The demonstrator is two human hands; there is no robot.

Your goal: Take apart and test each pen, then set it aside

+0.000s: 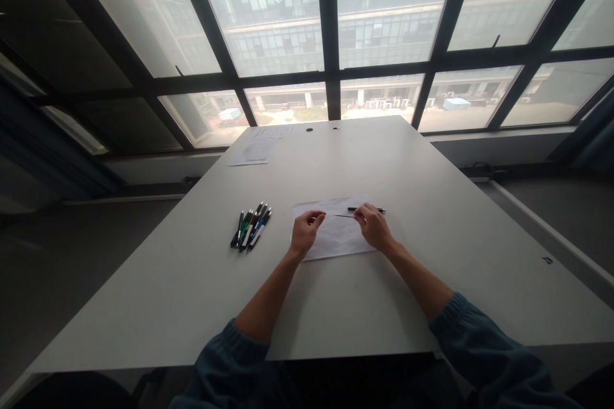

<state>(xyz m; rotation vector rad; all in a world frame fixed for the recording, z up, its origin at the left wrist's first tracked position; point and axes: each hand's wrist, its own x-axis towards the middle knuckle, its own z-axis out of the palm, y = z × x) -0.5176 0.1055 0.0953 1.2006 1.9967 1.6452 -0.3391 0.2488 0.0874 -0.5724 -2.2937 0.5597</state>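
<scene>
My left hand (306, 231) rests on the left part of a white sheet of paper (336, 239), fingers curled in a pinch on something too small to name. My right hand (373, 226) lies on the sheet's right part, fingers closed on a thin dark refill-like rod (344, 216) that points left. Just beyond the right hand a black pen (367, 209) lies at the sheet's far edge. A bundle of several pens (251, 229), black, green and blue, lies on the white table (192, 281) left of the sheet.
More printed sheets (259, 148) lie at the table's far left corner. Two small dark holes (309, 130) sit near the far edge. Large windows with dark frames rise behind the table. Floor drops away on both sides.
</scene>
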